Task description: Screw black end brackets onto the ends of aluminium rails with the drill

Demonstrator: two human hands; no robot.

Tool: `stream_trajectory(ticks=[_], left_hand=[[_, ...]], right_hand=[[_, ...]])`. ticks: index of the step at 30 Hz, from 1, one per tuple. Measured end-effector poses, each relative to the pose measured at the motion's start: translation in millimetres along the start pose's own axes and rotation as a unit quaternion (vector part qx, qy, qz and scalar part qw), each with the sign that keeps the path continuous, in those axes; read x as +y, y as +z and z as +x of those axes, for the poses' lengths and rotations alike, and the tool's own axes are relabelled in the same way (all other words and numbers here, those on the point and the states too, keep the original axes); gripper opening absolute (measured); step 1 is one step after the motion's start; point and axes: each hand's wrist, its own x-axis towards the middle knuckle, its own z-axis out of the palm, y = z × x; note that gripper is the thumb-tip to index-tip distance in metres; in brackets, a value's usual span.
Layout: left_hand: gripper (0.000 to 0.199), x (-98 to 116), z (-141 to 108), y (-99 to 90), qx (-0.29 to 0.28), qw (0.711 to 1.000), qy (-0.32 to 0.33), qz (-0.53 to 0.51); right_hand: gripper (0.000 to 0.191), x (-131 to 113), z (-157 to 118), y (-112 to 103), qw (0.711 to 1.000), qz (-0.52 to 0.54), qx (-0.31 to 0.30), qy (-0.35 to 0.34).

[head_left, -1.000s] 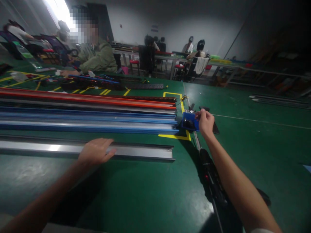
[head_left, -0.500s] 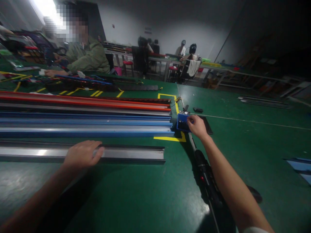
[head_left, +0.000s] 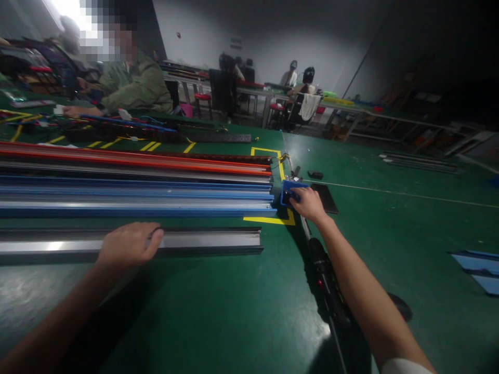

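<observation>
My left hand (head_left: 128,245) lies across a grey metal channel profile (head_left: 212,240) at the near side of the green table. Its fingers curl over the far edge, with the thumb inside the channel. My right hand (head_left: 310,203) dips bent fingertips into a small blue tray (head_left: 284,190) beyond the profile's right end. The fingers are closed together, and what they pinch is too small to make out. Below that hand lies a black, handle-shaped tool (head_left: 320,265) with a small red light, partly behind my right forearm.
Blue profiles (head_left: 218,203) and orange-red profiles (head_left: 187,163) lie beyond the grey one. A dark flat plate (head_left: 326,198) is right of the tray, near a thin string (head_left: 390,190). Opposite sits a person in a green jacket (head_left: 140,88); others sit farther back.
My right hand has shifted slightly left and lower into the blue tray. The view has moved a little; my left hand stays on the grey profile.
</observation>
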Motion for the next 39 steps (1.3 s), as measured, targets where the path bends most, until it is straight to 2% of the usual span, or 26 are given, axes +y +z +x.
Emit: stream_trajectory(ticks=[4,8,13,19,23,26,28,29,31,33,34,35,39], left_hand=[[0.055,-2,0,-0.7,-0.006,1.000,-0.001,-0.007],[0.058,-3,0,1.8,0.006,0.999,0.013,-0.037],[0.061,-4,0,4.4,0.023,0.999,0.031,-0.036],[0.064,-6,-5,0.7,0.026,0.999,0.026,-0.033],[0.065,-11,-8,-0.4,0.014,0.999,0.020,-0.034],[0.064,-17,-9,1.1,0.011,0.999,0.014,-0.034],[0.063,-23,-9,2.8,0.018,0.999,0.011,-0.032],[0.062,-27,-8,3.7,0.023,0.999,0.011,-0.031],[0.061,-35,-8,5.3,0.029,0.999,0.014,-0.033],[0.060,-43,-7,7.0,0.028,0.999,0.020,-0.038],[0.060,-47,-7,7.9,0.025,0.999,0.022,-0.043],[0.061,-51,-6,9.0,0.023,0.998,0.022,-0.050],[0.068,-61,-3,13.2,0.012,0.997,0.020,-0.073]], right_hand=[[0.038,2,0,4,1.000,0.013,-0.010,-0.012],[0.033,3,2,6,0.999,0.034,0.011,-0.013],[0.024,4,7,4,0.994,0.066,0.085,0.005],[0.022,1,8,-1,0.974,0.123,0.187,0.032],[0.018,-9,7,-4,0.955,0.176,0.237,0.034],[0.018,-26,7,-10,0.941,0.227,0.251,0.026],[0.019,-41,6,-14,0.931,0.284,0.229,0.011],[0.020,-50,4,-15,0.913,0.358,0.195,0.001],[0.023,-66,-1,-16,0.871,0.483,0.090,-0.011],[0.027,-82,-8,-14,0.832,0.554,-0.034,-0.007],[0.028,-88,-12,-11,0.817,0.568,-0.101,-0.003],[0.030,-94,-15,-8,0.812,0.567,-0.139,-0.005],[0.034,-106,-25,2,0.798,0.558,-0.227,-0.012]])
